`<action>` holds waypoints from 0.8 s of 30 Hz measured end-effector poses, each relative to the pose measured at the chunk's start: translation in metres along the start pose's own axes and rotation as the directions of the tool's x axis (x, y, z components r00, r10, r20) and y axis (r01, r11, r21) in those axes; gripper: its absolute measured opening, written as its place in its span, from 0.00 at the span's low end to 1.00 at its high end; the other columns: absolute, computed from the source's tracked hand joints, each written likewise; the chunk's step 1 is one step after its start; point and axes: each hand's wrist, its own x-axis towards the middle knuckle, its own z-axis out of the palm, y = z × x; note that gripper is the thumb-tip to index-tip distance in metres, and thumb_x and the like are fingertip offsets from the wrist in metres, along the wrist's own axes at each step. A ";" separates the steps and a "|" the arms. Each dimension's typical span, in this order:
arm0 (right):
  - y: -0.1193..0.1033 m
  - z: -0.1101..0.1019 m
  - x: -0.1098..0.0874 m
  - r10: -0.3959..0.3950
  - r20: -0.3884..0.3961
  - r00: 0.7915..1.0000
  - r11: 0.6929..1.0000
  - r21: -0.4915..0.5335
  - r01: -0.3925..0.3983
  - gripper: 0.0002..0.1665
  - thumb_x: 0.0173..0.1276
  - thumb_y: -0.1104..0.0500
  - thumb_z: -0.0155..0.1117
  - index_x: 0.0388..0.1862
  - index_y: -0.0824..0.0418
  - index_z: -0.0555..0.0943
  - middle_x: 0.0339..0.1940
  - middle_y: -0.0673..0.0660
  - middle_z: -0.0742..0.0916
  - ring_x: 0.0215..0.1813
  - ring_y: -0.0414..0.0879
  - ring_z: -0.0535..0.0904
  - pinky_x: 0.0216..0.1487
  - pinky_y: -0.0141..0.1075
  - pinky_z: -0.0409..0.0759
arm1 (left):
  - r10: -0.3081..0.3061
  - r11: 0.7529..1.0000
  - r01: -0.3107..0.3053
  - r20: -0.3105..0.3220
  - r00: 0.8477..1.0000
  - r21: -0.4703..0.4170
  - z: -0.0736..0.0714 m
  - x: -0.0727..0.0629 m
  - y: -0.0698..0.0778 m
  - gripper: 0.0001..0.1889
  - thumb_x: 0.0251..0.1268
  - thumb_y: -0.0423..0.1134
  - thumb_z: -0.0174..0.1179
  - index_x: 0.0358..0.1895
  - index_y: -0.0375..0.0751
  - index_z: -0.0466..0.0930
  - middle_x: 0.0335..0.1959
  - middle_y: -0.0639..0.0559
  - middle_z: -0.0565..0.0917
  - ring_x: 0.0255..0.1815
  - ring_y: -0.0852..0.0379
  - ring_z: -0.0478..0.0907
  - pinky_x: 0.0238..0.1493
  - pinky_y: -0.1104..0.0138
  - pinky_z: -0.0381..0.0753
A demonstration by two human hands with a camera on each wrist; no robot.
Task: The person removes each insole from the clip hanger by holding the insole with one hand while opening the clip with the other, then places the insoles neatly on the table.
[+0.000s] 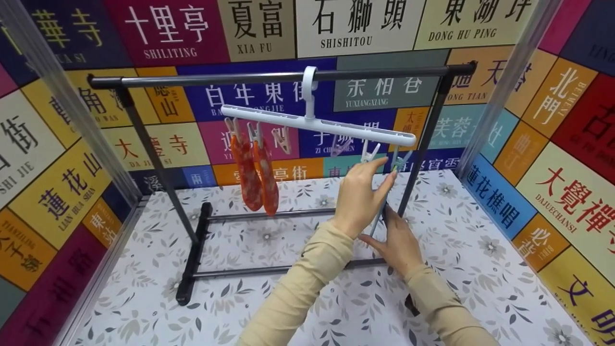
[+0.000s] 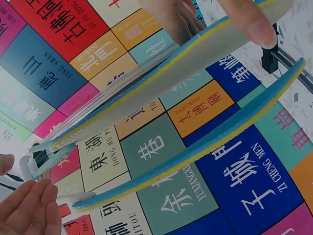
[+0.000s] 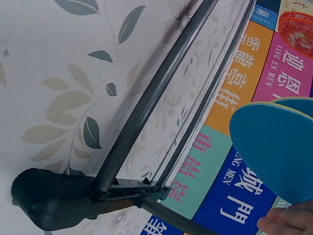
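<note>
A white clip hanger point(image 1: 331, 126) hangs from a black rack. My left hand point(image 1: 358, 199) is beside the blue-grey clip point(image 1: 401, 158) at its right end, thumb and fingers apart around the clip point(image 2: 36, 164). That clip meets the top of a blue insole point(image 2: 132, 98) with a yellow edge and pale face. Lower down my right hand point(image 1: 402, 245) pinches this insole, thumb on the pale face. A second blue insole point(image 2: 210, 142) hangs alongside; my left hand hides most of it in the head view. Two orange-red, speckled, sole-shaped pieces point(image 1: 251, 180) hang from the left clips.
The black rack point(image 1: 269, 77) stands on a floral-patterned white table point(image 1: 259, 235), its two lower bars running near the right hand. Pink and purple clips point(image 1: 282, 139) hang mid-hanger. Colourful lettered panels point(image 1: 86, 192) surround the table. The hanger tilts down on the right.
</note>
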 end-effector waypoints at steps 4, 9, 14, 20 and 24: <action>-0.001 0.000 0.002 -0.016 -0.014 1.000 1.000 0.022 0.016 0.66 0.54 0.29 0.70 0.78 0.68 0.55 0.71 0.72 0.71 0.69 0.67 0.70 0.65 0.58 0.71 | -0.008 1.000 0.008 0.011 1.000 0.022 0.001 0.004 0.001 0.19 0.70 0.46 0.61 0.57 0.38 0.82 0.53 0.48 0.86 0.55 0.53 0.83 0.59 0.67 0.79; -0.003 0.000 0.005 -0.024 -0.026 0.999 0.999 0.031 0.024 0.64 0.55 0.30 0.70 0.79 0.63 0.55 0.69 0.71 0.73 0.66 0.67 0.72 0.63 0.59 0.73 | -0.020 0.999 0.018 0.029 0.999 0.051 0.002 0.011 0.002 0.19 0.71 0.47 0.59 0.58 0.40 0.82 0.54 0.50 0.86 0.55 0.55 0.83 0.57 0.66 0.80; -0.003 -0.001 0.007 -0.016 -0.018 1.000 1.000 0.026 0.016 0.60 0.59 0.35 0.71 0.78 0.65 0.56 0.66 0.73 0.75 0.63 0.68 0.74 0.61 0.59 0.74 | -0.044 0.997 0.041 0.042 0.998 0.069 0.002 0.018 0.001 0.19 0.71 0.48 0.59 0.58 0.41 0.82 0.53 0.50 0.87 0.52 0.55 0.84 0.54 0.66 0.82; -0.001 -0.002 0.007 -0.021 -0.029 0.999 0.999 0.027 0.022 0.51 0.63 0.47 0.72 0.75 0.69 0.60 0.64 0.73 0.76 0.63 0.69 0.74 0.62 0.60 0.73 | -0.080 0.995 0.076 0.066 0.995 0.069 0.001 0.024 0.000 0.19 0.72 0.47 0.58 0.58 0.39 0.82 0.53 0.48 0.87 0.52 0.54 0.85 0.54 0.67 0.82; -0.001 -0.003 0.008 -0.008 -0.031 0.999 0.999 0.034 0.010 0.50 0.64 0.45 0.71 0.74 0.70 0.62 0.61 0.74 0.78 0.61 0.69 0.75 0.61 0.60 0.74 | -0.102 0.994 0.097 0.096 0.990 0.054 0.002 0.028 0.001 0.20 0.72 0.48 0.58 0.58 0.39 0.81 0.55 0.48 0.86 0.54 0.53 0.84 0.56 0.67 0.81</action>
